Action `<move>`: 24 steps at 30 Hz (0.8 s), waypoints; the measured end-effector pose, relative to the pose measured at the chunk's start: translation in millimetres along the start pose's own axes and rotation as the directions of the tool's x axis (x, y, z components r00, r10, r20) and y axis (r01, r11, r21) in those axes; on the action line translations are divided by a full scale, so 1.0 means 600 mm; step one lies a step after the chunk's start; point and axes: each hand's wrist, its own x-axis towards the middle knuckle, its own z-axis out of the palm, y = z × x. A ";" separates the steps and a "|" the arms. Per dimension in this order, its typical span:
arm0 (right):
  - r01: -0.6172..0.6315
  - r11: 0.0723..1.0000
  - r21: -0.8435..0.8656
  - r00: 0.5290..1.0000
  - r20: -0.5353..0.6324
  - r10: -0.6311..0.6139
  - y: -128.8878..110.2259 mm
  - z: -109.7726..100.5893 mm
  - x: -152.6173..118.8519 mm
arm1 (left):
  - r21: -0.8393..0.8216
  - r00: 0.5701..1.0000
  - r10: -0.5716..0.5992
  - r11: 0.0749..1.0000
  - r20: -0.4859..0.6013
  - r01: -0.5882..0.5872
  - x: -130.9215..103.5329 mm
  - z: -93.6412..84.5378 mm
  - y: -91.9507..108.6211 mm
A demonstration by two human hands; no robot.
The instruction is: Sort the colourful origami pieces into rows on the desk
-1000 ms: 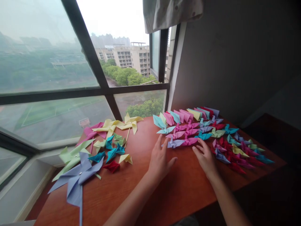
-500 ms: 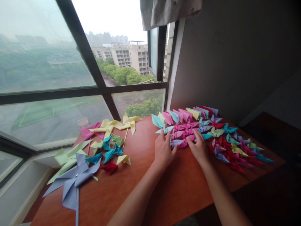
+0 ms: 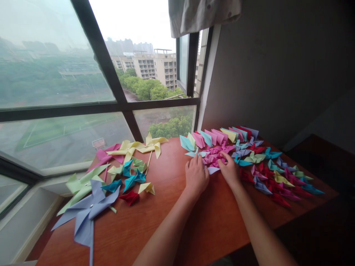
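Observation:
Several pink folded-paper cranes [image 3: 215, 155] lie bunched together on the wooden table, between and just beyond my hands. My left hand [image 3: 196, 174] is palm down at their near left side, fingers stretched forward beside a light blue paper crane [image 3: 194, 153]. On the right, my right hand [image 3: 230, 170] touches the edge of the pink group, its thumb and forefinger apart. A lavender paper crane [image 3: 213, 170] shows partly between the hands, the rest hidden by my left hand. Neither hand is seen lifting anything.
Rows of multicoloured cranes [image 3: 280, 178] spread to the right, and a line of flat folded papers [image 3: 218, 136] stands behind. Paper pinwheels [image 3: 91, 210] and small folded pieces [image 3: 129, 181] lie at left. A window [image 3: 122, 107] borders the table [image 3: 166, 207].
The pink cranes are packed closer together, the nearest one having joined the bunch. My right hand has shifted slightly left, and my left hand has drawn a little nearer. The view moved slightly.

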 end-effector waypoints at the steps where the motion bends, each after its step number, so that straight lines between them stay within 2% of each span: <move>1: 0.020 1.000 0.022 1.000 0.006 -0.021 -0.001 0.002 -0.002 | -0.011 1.000 0.005 1.000 0.003 -0.005 -0.001 -0.002 0.000; 5: 0.057 0.994 0.092 0.997 0.044 -0.061 -0.006 0.008 -0.017 | -0.082 1.000 0.027 0.996 0.010 -0.026 -0.010 -0.013 -0.003; 7: 0.027 0.991 0.131 0.997 0.073 -0.037 -0.014 0.011 -0.028 | -0.130 1.000 0.030 0.991 -0.001 -0.030 -0.017 -0.021 -0.004; 10: -0.126 0.945 0.302 0.986 0.146 0.085 -0.043 0.012 -0.051 | -0.203 0.999 0.007 0.979 -0.052 -0.017 -0.028 -0.039 -0.006; 13: -0.275 0.827 0.489 0.953 0.253 0.168 -0.095 0.018 -0.074 | -0.270 0.991 -0.043 0.963 -0.127 0.008 -0.038 -0.070 -0.013; 15: -0.328 0.753 0.570 0.931 0.330 0.155 -0.137 0.029 -0.088 | -0.358 0.979 -0.090 0.934 -0.182 0.020 -0.046 -0.102 -0.024; 18: -0.367 0.677 0.638 0.897 0.435 0.076 -0.207 0.064 -0.105 | -0.438 0.943 -0.184 0.898 -0.278 0.046 -0.058 -0.169 -0.054; 21: -0.362 0.647 0.671 0.861 0.506 -0.044 -0.275 0.120 -0.120 | -0.385 0.869 -0.266 0.918 -0.418 0.096 -0.071 -0.248 -0.102; 24: -0.329 0.650 0.685 0.813 0.555 -0.173 -0.329 0.177 -0.134 | -0.285 0.799 -0.283 0.947 -0.530 0.146 -0.087 -0.319 -0.160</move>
